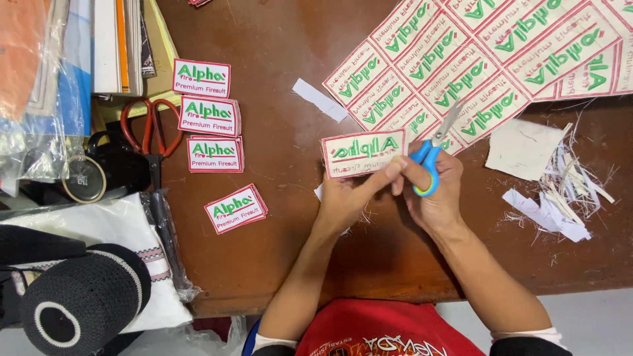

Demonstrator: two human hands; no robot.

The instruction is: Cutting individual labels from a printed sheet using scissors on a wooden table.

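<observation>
Item: one cloth label [361, 153], rectangular, cream ground with green lettering and a red border, held just above the brown table [277, 250] near its middle. Our left hand [346, 198] pinches its lower right edge between thumb and fingers.

Tool: small blue-handled scissors [432, 155] in our right hand [432, 191], fingers through the loops, blades slightly parted and pointing up and to the right at the label's right edge.

We judge the step in hand to be trimming this single label along its border. The next cut calls for keeping the blades just outside the red line and turning the cloth with the left hand.

Source: uncut sheet of printed labels [501, 53], top right, just beyond the scissor tips.

Waste: pile of white trimmings [560, 191] at the right; a loose white strip [320, 99] above the label.

Finished stock: four small stacks of cut labels [211, 115], left of centre, well apart from the hands.

Other: large red-handled scissors [151, 128] beside those stacks; black cap with white band [79, 296], bottom left.
</observation>
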